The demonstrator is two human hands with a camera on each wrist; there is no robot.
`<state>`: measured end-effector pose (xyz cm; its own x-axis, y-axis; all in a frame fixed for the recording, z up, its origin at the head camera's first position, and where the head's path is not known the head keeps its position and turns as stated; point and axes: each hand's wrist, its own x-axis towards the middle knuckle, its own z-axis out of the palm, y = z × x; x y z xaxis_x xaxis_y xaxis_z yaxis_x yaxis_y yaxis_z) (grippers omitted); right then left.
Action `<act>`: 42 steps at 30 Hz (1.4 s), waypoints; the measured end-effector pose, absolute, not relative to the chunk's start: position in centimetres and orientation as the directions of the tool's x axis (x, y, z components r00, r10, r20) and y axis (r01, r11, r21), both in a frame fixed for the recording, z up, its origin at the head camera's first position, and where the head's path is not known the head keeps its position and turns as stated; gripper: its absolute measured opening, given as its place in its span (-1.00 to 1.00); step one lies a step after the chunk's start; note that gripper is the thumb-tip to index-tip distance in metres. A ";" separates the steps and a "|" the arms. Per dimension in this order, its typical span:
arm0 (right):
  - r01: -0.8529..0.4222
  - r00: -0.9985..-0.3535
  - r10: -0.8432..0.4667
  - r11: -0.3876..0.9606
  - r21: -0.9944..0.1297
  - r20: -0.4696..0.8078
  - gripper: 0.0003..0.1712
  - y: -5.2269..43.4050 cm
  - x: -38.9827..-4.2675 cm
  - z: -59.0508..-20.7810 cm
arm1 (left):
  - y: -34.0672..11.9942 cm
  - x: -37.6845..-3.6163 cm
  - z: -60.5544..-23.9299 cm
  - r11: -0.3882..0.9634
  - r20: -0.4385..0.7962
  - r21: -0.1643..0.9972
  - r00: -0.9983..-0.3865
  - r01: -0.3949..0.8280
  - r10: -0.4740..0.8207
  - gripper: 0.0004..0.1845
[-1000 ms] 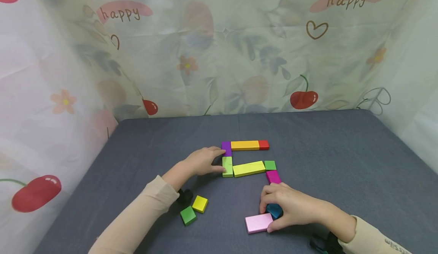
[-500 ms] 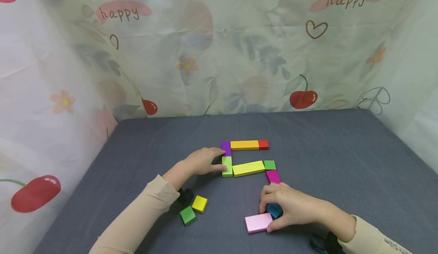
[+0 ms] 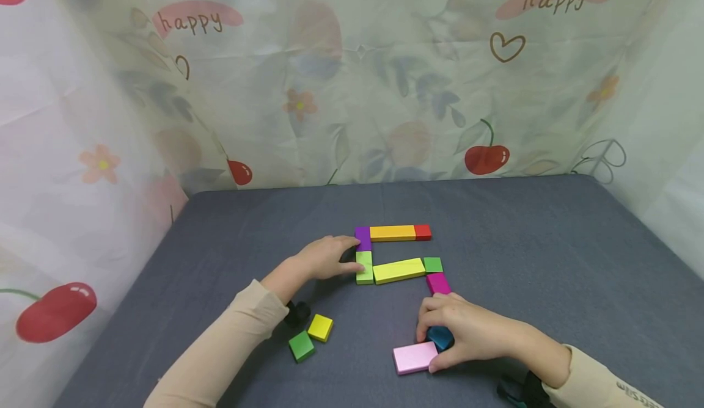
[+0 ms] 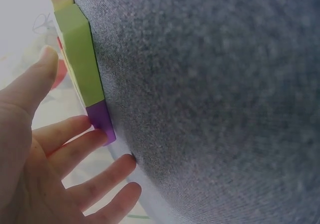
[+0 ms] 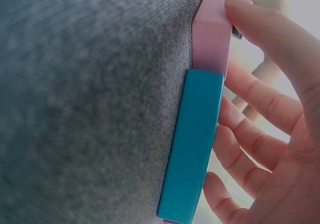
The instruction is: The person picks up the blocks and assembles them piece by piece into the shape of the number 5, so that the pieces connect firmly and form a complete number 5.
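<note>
My left hand [image 3: 321, 258] lies beside the left side of a block line, its fingers at a purple block [image 3: 364, 236] and the thumb over a light green block [image 3: 365, 257]. In the left wrist view, two fingertips touch the purple block [image 4: 101, 118]; the fingers are loosely spread. My right hand [image 3: 467, 328] arches over a teal block [image 3: 441, 338], its thumb touching a pink block [image 3: 414, 358]. In the right wrist view, slightly bent fingers rest along the upper edge of the teal block [image 5: 192, 149], whose end meets the pink block [image 5: 212, 43].
Other blocks continue the line: orange [image 3: 392, 233], red [image 3: 423, 232], a yellow bar [image 3: 399, 270], small green [image 3: 433, 265] and magenta [image 3: 438, 283]. A loose green block [image 3: 302, 346] and yellow block [image 3: 321, 328] lie near the left forearm. A patterned curtain [image 3: 363, 78] hangs behind the table [image 3: 550, 261].
</note>
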<state>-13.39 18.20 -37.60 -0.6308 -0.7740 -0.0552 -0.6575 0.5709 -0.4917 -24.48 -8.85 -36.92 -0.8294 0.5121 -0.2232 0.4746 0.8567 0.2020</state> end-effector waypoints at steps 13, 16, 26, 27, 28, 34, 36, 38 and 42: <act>-0.652 -0.632 -0.772 0.575 -0.494 -0.065 -0.68 18.2 -13.3 -37.5 | -8.9 -24.8 -37.1 0.861 -0.223 0.202 -0.834 0.467 0.504 -0.24; -0.654 -0.631 -0.773 0.573 -0.494 -0.062 -0.69 18.2 -13.3 -37.4 | -8.9 -24.8 -36.9 0.861 -0.215 0.199 -0.837 0.468 0.504 -0.23; -0.655 -0.631 -0.773 0.573 -0.493 -0.062 -0.69 18.2 -13.4 -37.5 | -8.9 -24.4 -36.9 0.839 -0.227 0.165 -0.808 0.519 0.544 -0.18; -0.655 -0.631 -0.773 0.573 -0.492 -0.062 -0.69 18.2 -13.4 -37.5 | -8.9 -24.4 -36.9 0.837 -0.222 0.164 -0.808 0.521 0.546 -0.18; -0.655 -0.631 -0.774 0.573 -0.492 -0.061 -0.69 18.2 -13.4 -37.5 | -8.9 -24.4 -36.9 0.836 -0.219 0.164 -0.807 0.524 0.549 -0.19; -0.665 -0.625 -0.779 0.563 -0.490 -0.046 -0.69 18.2 -13.4 -37.6 | -8.9 -24.3 -37.0 0.835 -0.208 0.165 -0.810 0.524 0.549 -0.19; -0.666 -0.625 -0.779 0.563 -0.490 -0.046 -0.69 18.2 -13.4 -37.6 | -8.9 -24.3 -37.0 0.836 -0.202 0.167 -0.812 0.523 0.548 -0.20; -0.665 -0.625 -0.779 0.564 -0.490 -0.049 -0.69 18.2 -13.3 -37.6 | -8.9 -24.3 -37.0 0.835 -0.198 0.168 -0.812 0.524 0.549 -0.20; -0.662 -0.626 -0.778 0.567 -0.490 -0.054 -0.69 18.2 -13.3 -37.5 | -8.9 -24.3 -37.1 0.833 -0.191 0.170 -0.812 0.526 0.552 -0.20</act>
<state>-13.32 18.16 -37.51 -0.6264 -0.7777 -0.0537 -0.6619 0.5670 -0.4904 -24.30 -8.91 -37.11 -0.8118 0.5519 -0.1910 0.5263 0.8331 0.1701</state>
